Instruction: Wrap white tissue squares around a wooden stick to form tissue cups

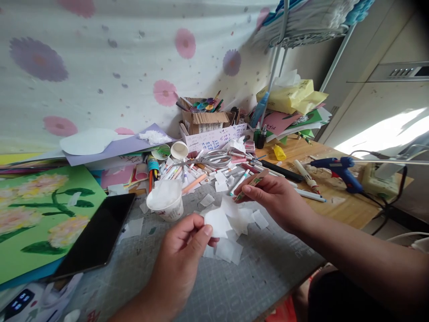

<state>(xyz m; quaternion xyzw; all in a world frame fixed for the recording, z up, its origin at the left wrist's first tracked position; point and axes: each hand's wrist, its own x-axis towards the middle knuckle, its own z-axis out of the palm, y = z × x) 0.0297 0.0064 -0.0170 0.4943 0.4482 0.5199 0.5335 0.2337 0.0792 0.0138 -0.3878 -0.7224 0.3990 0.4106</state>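
Observation:
My left hand (pixel 187 250) pinches a thin white paper square (pixel 216 222) between thumb and fingertips, just above the grey cutting mat (pixel 150 286). In my right hand (pixel 273 197) is a slim, flat tool with a green and tan pattern, which looks like tweezers (pixel 257 178); its tip points down and left, close to the paper. Several loose white paper squares (pixel 231 251) lie beneath and behind my hands. A white paper cup (pixel 167 210) filled with more thin white paper stands to the left of them.
A black tablet (pixel 97 237) and a green flower painting (pixel 43 210) lie at left. Many markers (pixel 197 172) are heaped behind the mat, before a cardboard box (pixel 206 123). At right are a blue glue gun (pixel 338 167) with its cord and a power strip (pixel 378 179).

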